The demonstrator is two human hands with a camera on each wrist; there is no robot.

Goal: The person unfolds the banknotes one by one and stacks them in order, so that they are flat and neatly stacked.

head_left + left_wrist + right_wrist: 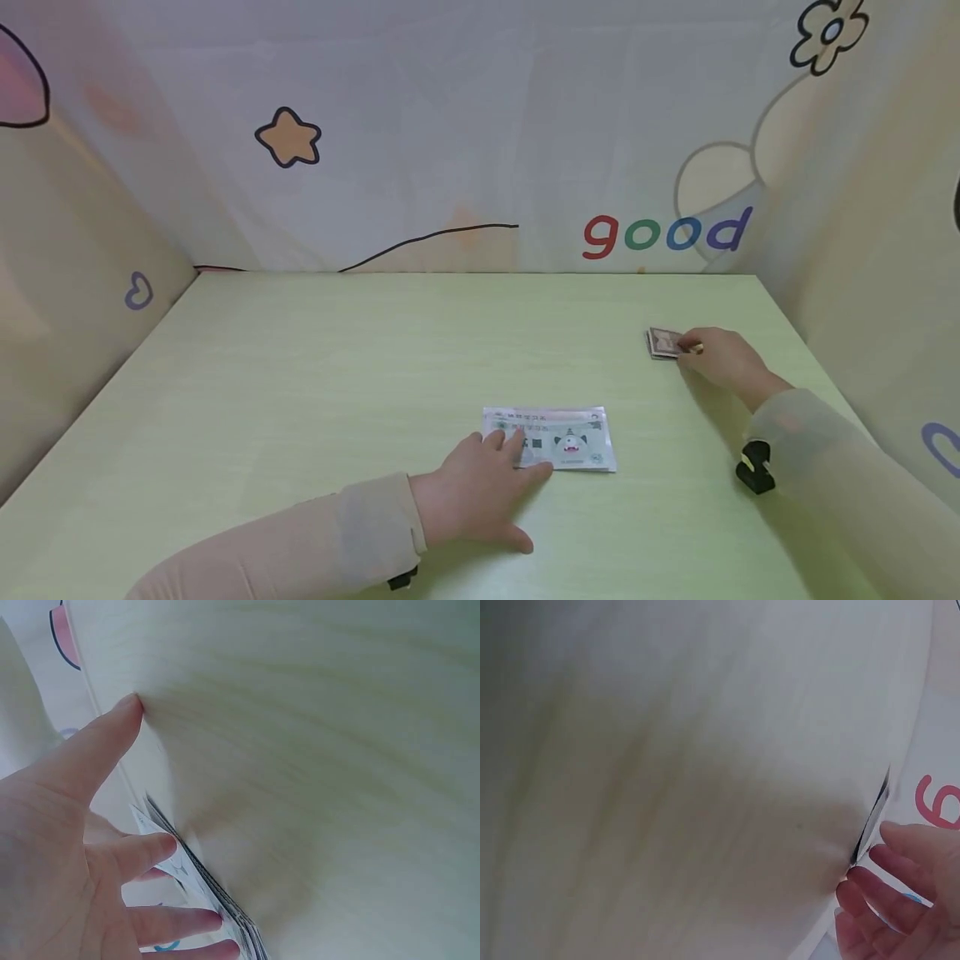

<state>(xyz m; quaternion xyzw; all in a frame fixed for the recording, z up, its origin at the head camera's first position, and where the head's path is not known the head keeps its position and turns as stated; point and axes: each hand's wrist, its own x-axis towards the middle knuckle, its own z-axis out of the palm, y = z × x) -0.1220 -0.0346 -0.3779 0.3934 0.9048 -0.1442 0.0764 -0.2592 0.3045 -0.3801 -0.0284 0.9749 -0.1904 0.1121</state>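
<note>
A neat stack of pale green and pink play banknotes lies near the middle of the table, a cartoon face printed on the top one. Fingers spread, my left hand rests on the stack's left part, its thumb out to the near side. The left wrist view shows several layered edges of the notes under the fingertips. Far to the right, a small stack of brown-printed cards lies on the table. My right hand pinches its right end, thumb and fingertips at the edge; the fingers hide that end.
The pale green table is bounded by printed cloth walls at the back and both sides. The back wall carries a star and the word "good". Black wrist bands show at the sleeves.
</note>
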